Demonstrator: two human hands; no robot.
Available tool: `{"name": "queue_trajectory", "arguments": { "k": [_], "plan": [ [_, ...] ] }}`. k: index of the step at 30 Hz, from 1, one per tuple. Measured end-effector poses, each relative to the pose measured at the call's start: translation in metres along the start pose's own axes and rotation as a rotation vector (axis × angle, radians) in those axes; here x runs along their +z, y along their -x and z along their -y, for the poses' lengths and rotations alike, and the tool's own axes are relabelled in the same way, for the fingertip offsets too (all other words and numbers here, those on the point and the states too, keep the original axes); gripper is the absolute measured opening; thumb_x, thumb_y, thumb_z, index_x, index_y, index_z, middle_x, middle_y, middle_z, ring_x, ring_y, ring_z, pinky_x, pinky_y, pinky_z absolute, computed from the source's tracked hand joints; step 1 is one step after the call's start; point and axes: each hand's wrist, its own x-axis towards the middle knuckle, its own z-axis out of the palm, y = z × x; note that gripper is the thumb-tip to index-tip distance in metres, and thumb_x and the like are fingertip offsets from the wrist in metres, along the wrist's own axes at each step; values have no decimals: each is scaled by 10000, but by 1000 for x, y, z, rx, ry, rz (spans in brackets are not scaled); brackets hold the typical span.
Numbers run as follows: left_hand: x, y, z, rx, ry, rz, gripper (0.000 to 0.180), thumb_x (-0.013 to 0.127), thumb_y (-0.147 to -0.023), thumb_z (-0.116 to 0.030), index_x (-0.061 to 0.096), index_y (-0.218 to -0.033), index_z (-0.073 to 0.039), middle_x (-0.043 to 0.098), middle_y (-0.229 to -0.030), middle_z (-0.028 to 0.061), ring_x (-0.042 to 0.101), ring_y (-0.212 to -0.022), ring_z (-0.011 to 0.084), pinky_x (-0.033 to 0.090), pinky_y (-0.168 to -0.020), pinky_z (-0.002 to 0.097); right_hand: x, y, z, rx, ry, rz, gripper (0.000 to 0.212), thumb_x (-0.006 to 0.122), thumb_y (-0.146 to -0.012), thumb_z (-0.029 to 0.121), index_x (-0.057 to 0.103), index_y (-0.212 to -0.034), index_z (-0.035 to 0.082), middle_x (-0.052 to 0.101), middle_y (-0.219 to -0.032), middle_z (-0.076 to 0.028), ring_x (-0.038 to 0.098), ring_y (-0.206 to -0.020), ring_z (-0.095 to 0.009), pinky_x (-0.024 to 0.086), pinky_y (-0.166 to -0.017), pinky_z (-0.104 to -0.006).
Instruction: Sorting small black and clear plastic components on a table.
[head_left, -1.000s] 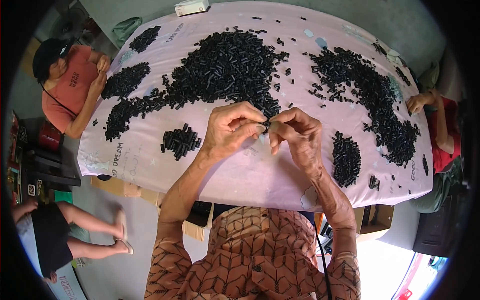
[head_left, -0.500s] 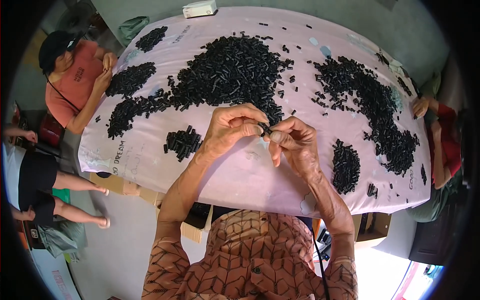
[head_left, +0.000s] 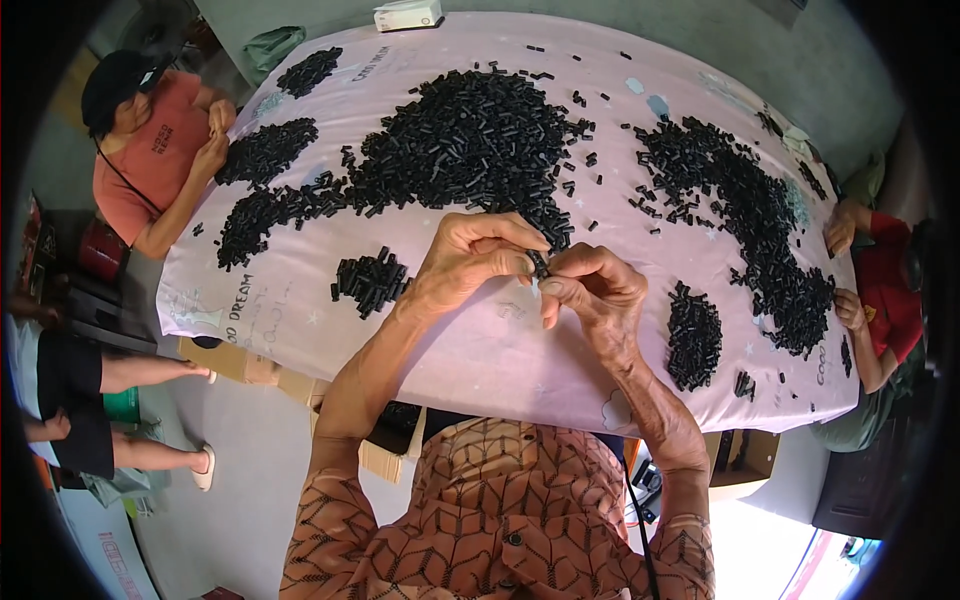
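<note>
Over the near middle of the table, my left hand [head_left: 478, 258] pinches a small black cylindrical piece [head_left: 538, 262] between thumb and fingers. My right hand [head_left: 597, 288] is closed on the lower end of the same piece. What exactly the piece is cannot be made out. Just beyond my hands spreads a large heap of similar black pieces [head_left: 465, 140]. Beside my left forearm sits a small pile [head_left: 370, 281], and an oval pile [head_left: 694, 336] lies to the right of my right hand.
A pink printed cloth [head_left: 470, 370] covers the table. More black pieces form a long heap [head_left: 755, 210] at right and piles [head_left: 268, 152] at left. A co-worker in an orange shirt [head_left: 160, 150] and another in red [head_left: 890, 285] flank the table. Cardboard boxes [head_left: 745, 462] stand below.
The black piece now tilts more steeply between my fingers, and my right hand has shifted slightly right and down. At the right edge, the co-worker in red has leaned further into view.
</note>
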Motion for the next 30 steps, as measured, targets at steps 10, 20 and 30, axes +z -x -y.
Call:
{"name": "queue_trajectory", "arguments": {
  "k": [10,20,30],
  "plan": [
    [1,1,4,-64,104,7,236,655,-818,42,668,-1053,42,669,-929,93,641,-825,127,533,-743,241,-4,0,-3,-310,425,36,107,735,-789,6,646,-846,-12,612,-800,-100,591,-647,-127,488,-524,-247],
    [2,-1,1,-201,60,24,292,678,-795,-41,589,-1071,-11,624,-855,16,581,-778,79,477,-703,222,-2,-6,9,-445,893,106,445,803,-723,110,584,-1098,13,556,-1026,-122,591,-773,-205,524,-625,-315],
    [2,-3,-4,-261,3,65,290,695,-784,-57,500,-998,-59,610,-815,17,552,-737,70,424,-669,200,-3,-10,13,-414,908,184,488,820,-697,155,591,-1107,22,548,-993,-121,595,-817,-246,527,-669,-365]
  ]
}}
